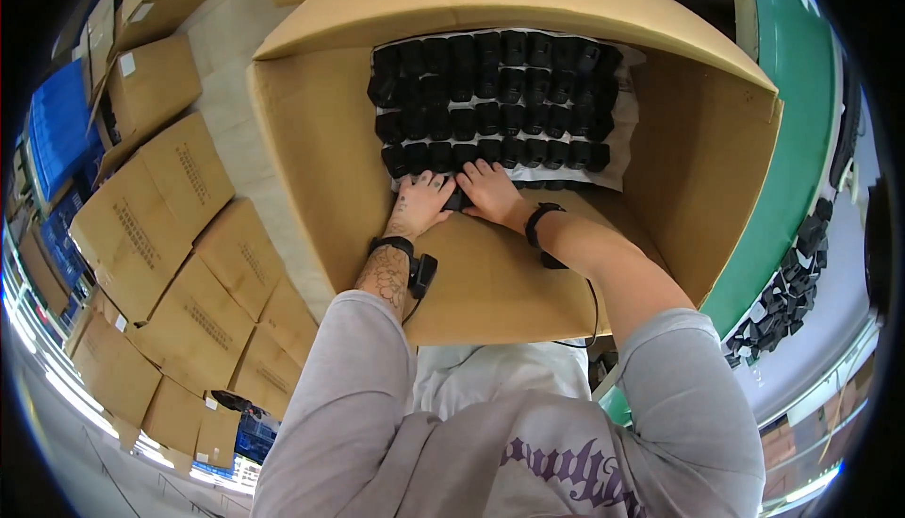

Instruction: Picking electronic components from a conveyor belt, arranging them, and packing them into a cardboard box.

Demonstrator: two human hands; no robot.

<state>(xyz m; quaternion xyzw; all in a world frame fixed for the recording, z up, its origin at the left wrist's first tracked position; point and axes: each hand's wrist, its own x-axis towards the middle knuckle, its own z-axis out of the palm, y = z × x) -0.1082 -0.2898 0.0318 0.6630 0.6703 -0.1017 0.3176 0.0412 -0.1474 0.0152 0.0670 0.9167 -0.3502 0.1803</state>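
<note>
Two bare hands reach down side by side into a large open cardboard carton (320, 150), its walls plain, matte brown and smooth, with the flaps folded outward. The left hand (419, 202) lies palm down with its fingers spread moderately wide, the tips resting on the near edge of the packed layer; it grips nothing that can be seen. Just beside it, touching or nearly so, the right hand (490, 193) also lies palm down, fingers loosely fanned and pressing on a small black part (458, 201) wedged between the two hands; whether the fingers curl around it cannot be told. Directly beyond both sets of fingertips sit rows of black moulded parts (490, 94), small, rounded, slightly glossy pieces packed tight in four neat lines across the bottom of the box. Under them, showing at the far side and to the right of the right hand, lies a thin white liner sheet (620, 141). Each wrist carries a dark band, the left forearm is tattooed, and loose grey sleeves cover the upper arms. Well to the left of the left hand, closed brown cartons (160, 226) stand stacked in flat-sided rows. Well to the right of the right hand runs a smooth green conveyor edge (801, 84), and beside it a loose heap of black parts (787, 296) of the same kind.
</note>
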